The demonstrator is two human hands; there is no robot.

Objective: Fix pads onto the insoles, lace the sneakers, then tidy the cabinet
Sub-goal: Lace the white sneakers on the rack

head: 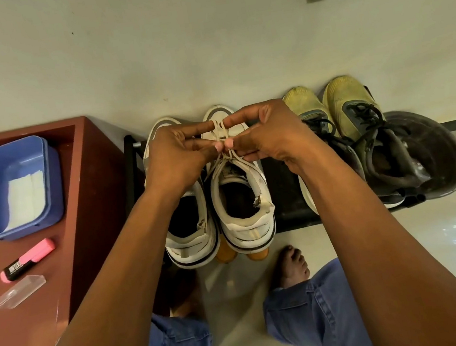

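White laces, 2 hands, 2 sneakers

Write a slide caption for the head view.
Both hands tie the lace on a white sneaker.

Both forearms are bare from the bottom of the view up to the hands — no sleeves, watch, bracelet or rings show on the left hand or the right hand. The fingernails are short and plain. The legs wear blue denim jeans with visible seam stitching — and the feet are bare, toes showing.
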